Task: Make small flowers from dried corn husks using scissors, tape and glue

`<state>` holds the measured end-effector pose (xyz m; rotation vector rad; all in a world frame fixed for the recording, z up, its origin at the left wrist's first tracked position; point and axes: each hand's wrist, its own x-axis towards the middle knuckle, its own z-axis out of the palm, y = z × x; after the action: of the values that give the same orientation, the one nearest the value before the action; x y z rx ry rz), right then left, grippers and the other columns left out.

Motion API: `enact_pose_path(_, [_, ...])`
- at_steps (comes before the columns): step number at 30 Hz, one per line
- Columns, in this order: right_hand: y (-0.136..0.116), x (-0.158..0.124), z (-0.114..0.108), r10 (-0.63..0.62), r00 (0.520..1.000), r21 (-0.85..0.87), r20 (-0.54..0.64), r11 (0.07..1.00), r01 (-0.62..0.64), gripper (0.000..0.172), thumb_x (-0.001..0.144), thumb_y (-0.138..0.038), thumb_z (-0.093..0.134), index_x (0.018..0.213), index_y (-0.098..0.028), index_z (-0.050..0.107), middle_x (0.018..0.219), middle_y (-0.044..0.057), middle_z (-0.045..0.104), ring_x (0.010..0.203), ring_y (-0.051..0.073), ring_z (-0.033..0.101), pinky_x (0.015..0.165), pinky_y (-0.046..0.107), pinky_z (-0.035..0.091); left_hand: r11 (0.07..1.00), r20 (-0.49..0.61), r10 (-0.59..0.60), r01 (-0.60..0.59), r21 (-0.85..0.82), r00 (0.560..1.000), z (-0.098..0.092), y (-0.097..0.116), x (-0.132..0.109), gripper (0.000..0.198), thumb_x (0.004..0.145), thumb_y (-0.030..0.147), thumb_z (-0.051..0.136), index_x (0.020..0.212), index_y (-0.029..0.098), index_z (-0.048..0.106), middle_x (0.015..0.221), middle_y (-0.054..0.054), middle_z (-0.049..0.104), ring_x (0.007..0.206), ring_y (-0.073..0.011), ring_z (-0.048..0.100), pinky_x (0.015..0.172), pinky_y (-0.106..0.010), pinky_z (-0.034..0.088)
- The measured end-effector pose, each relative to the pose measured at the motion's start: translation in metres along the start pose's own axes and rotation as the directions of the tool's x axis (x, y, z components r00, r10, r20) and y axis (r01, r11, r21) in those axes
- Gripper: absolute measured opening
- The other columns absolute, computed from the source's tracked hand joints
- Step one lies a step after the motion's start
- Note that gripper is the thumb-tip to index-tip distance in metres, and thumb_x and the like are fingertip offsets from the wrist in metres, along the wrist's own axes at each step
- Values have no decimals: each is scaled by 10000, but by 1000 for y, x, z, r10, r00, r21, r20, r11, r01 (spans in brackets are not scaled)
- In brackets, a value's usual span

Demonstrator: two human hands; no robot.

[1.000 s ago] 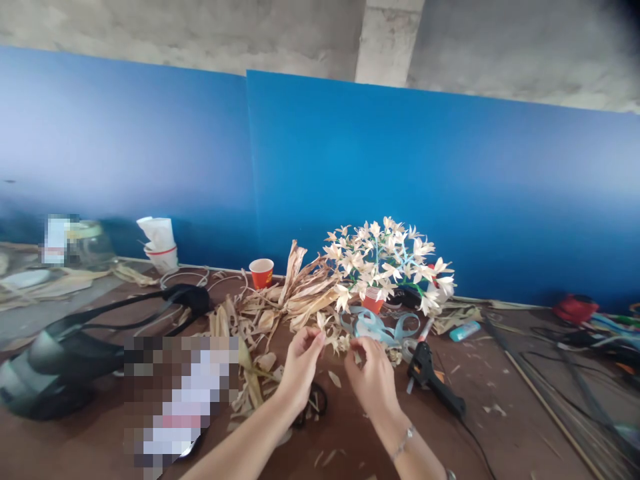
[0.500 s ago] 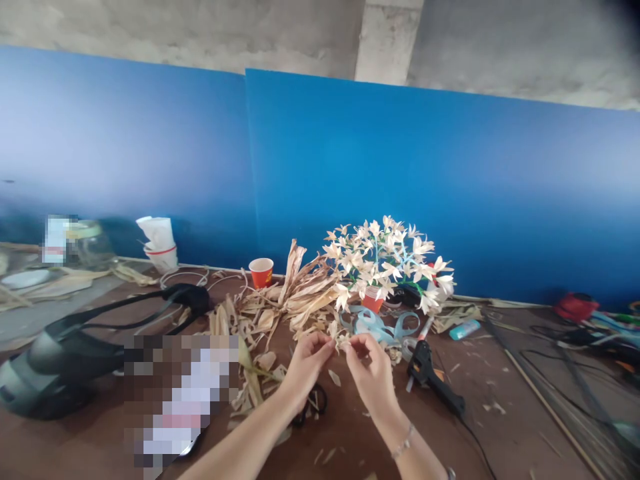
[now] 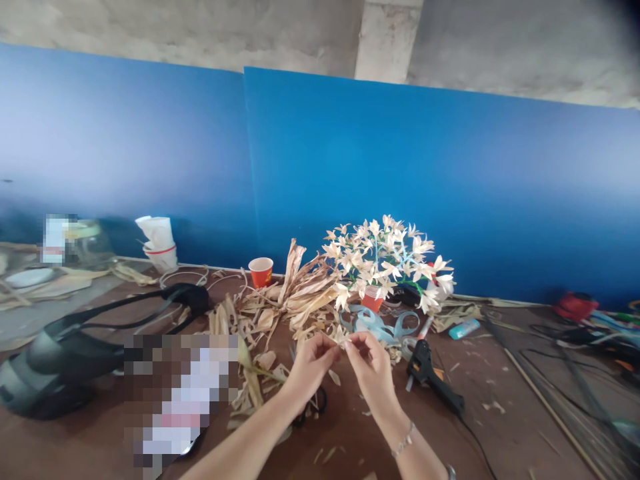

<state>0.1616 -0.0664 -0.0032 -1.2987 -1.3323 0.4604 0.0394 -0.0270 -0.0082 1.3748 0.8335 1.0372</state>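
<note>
A brown surface [image 3: 425, 443] littered with dry husks [image 3: 311, 293], blue panels [image 3: 350, 153] behind; left grip [image 3: 311, 368] and right grip [image 3: 372, 368] together pinch a small, cream, pointy-petalled flower [image 3: 341, 334].

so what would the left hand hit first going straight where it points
Past the pale flower it seems to pinch, the left hand would probably meet the right hand; depth is unclear.

bare left hand [image 3: 315, 367], bare right hand [image 3: 370, 367], two bare arms [image 3: 250, 433], thin silver bracelet [image 3: 403, 443] round the right wrist [image 3: 393, 417], small bits on it, shiny grey thing [image 3: 451, 473] further up, cut off
</note>
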Motion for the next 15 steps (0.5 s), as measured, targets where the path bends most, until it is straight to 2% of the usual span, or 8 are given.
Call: enact_pose_path(15, [-1,-1,1,-1,1000,-57,-26,998,-1,153,805,-324,505,763,-184,547,710,30,601,627,151,546,572,251,428,999,40,7,-5,-54,999,0,-4,-2,234,712,366,596,669,142,543,593,14,505,554,-98,476,520,-207,356])
